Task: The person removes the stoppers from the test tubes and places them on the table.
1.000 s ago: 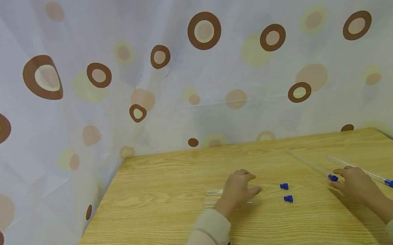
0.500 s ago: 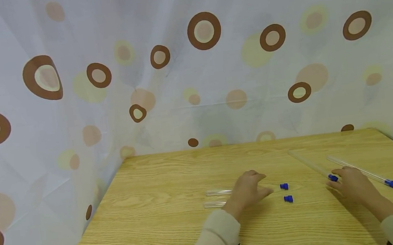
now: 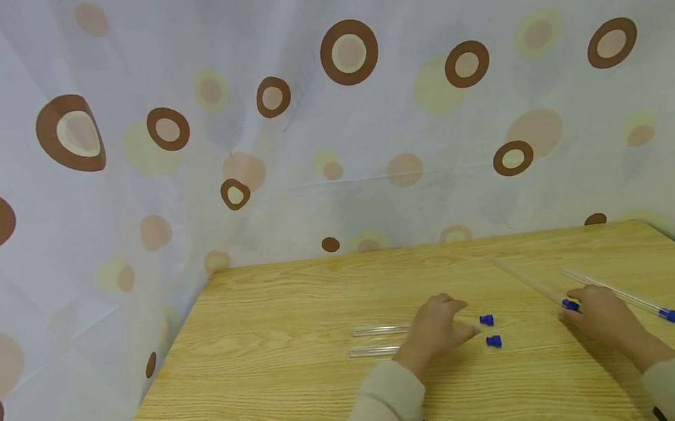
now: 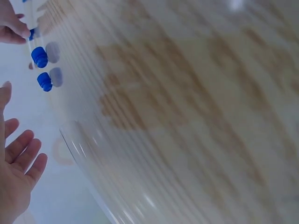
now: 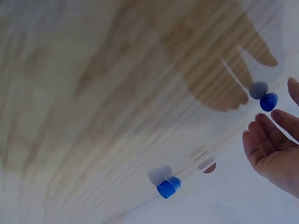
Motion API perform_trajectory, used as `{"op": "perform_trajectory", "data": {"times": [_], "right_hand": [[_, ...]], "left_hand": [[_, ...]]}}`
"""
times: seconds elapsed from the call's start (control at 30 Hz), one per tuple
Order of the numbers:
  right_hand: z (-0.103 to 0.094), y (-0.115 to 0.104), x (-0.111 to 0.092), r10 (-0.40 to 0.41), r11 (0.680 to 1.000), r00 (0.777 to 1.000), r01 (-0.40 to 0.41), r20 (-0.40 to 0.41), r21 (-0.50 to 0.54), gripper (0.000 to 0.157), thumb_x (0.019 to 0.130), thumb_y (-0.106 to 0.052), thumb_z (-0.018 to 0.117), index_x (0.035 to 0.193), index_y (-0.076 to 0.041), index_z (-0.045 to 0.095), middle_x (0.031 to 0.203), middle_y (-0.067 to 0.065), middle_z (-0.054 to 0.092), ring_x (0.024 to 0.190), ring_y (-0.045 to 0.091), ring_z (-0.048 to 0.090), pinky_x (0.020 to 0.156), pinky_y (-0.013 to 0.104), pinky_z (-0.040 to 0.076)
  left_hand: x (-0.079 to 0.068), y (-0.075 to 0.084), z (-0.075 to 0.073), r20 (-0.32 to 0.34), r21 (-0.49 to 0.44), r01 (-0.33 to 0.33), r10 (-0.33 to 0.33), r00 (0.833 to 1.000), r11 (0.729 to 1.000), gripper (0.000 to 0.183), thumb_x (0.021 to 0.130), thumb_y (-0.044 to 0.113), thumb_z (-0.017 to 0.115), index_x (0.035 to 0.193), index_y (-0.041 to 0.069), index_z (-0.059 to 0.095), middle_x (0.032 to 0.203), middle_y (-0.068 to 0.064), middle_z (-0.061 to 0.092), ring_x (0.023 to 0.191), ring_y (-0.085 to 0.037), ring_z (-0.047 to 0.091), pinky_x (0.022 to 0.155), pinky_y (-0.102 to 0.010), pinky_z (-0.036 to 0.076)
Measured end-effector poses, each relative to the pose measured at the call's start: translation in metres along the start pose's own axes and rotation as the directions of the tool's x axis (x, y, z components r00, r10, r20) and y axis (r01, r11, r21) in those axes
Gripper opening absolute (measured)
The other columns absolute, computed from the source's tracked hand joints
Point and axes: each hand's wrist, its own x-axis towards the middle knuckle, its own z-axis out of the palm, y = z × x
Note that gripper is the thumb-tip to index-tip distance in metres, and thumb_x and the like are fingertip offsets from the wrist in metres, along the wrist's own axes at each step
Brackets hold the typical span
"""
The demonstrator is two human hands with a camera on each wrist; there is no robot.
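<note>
My left hand [image 3: 437,328] hovers over the right ends of two uncapped clear test tubes [image 3: 379,329], its fingers spread and holding nothing. In the left wrist view, an uncapped tube [image 4: 93,172] lies beside that hand. Just right of its fingertips are two loose blue caps, the far cap [image 3: 487,320] and the near cap [image 3: 493,341]. My right hand [image 3: 603,319] is at the blue-capped end of a clear tube [image 3: 530,282]. Its thumb and index finger stand apart around the cap [image 5: 268,101], with no clear pinch. The right wrist view shows the other fingers loosely bent.
Another blue-capped test tube [image 3: 615,291] lies slanted behind the right hand. All of this is on a wood-grain tabletop [image 3: 284,397]. A white curtain [image 3: 289,223] with brown and yellow circles hangs behind and to the left.
My left hand has slid right along the uncapped tubes toward the loose caps, uncovering more of the tubes. The right hand has shifted slightly left; the tubes and caps lie as before.
</note>
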Motion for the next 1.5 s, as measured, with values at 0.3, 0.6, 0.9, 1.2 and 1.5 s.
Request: {"op": "perform_trajectory", "data": {"times": [0.3, 0.6, 0.9, 1.2, 1.5], "right_hand": [[0.004, 0.003, 0.002, -0.006, 1.0, 1.0, 0.006, -0.008, 0.007, 0.038, 0.084, -0.012, 0.066, 0.1, 0.021, 0.058, 0.095, 0.036, 0.061, 0.089, 0.052, 0.056, 0.076, 0.057, 0.049], [0.005, -0.002, 0.003, -0.034, 0.999, 0.998, 0.034, -0.046, -0.002, 0.018, 0.083, -0.007, 0.064, 0.073, 0.006, 0.058, 0.066, 0.009, 0.055, 0.062, 0.021, 0.05, 0.053, 0.033, 0.041], [0.005, -0.004, 0.004, -0.027, 1.0, 0.998, 0.028, -0.059, 0.011, 0.021, 0.083, -0.005, 0.063, 0.065, -0.001, 0.053, 0.063, 0.005, 0.048, 0.059, 0.016, 0.04, 0.052, 0.028, 0.033], [0.005, -0.002, 0.007, -0.008, 0.999, 1.0, 0.008, -0.016, 0.034, 0.015, 0.083, -0.001, 0.062, 0.069, 0.002, 0.059, 0.066, 0.008, 0.052, 0.061, 0.017, 0.043, 0.052, 0.03, 0.036], [0.003, 0.001, 0.008, -0.017, 0.998, 1.0, 0.017, -0.001, 0.061, 0.011, 0.081, 0.002, 0.062, 0.076, 0.011, 0.063, 0.071, 0.016, 0.062, 0.064, 0.026, 0.058, 0.056, 0.039, 0.049]], "left_hand": [[0.005, 0.009, 0.005, 0.01, -0.001, -0.003, 0.003, 1.0, 1.0, 0.046, 0.087, 0.046, 0.061, 0.123, 0.018, 0.06, 0.118, 0.004, 0.061, 0.109, -0.008, 0.057, 0.093, -0.016, 0.046], [0.014, 0.017, 0.011, 0.064, 0.012, 0.023, -0.024, 0.998, 1.0, 0.046, 0.087, 0.049, 0.06, 0.123, 0.021, 0.06, 0.121, 0.008, 0.06, 0.112, -0.006, 0.054, 0.094, -0.015, 0.045], [0.023, 0.026, 0.015, 0.053, 0.056, 0.017, -0.02, 0.998, 0.998, 0.046, 0.086, 0.051, 0.059, 0.123, 0.023, 0.06, 0.119, 0.011, 0.061, 0.111, -0.003, 0.055, 0.091, -0.013, 0.045], [0.026, 0.035, 0.017, 0.051, 0.013, 0.031, -0.031, 0.998, 0.999, 0.046, 0.086, 0.049, 0.061, 0.123, 0.023, 0.061, 0.119, 0.009, 0.061, 0.109, -0.004, 0.056, 0.089, -0.013, 0.046], [0.03, 0.045, 0.02, 0.055, 0.044, 0.025, -0.027, 0.998, 0.999, 0.046, 0.086, 0.052, 0.058, 0.123, 0.025, 0.059, 0.121, 0.013, 0.06, 0.112, -0.003, 0.054, 0.092, -0.013, 0.045]]}}
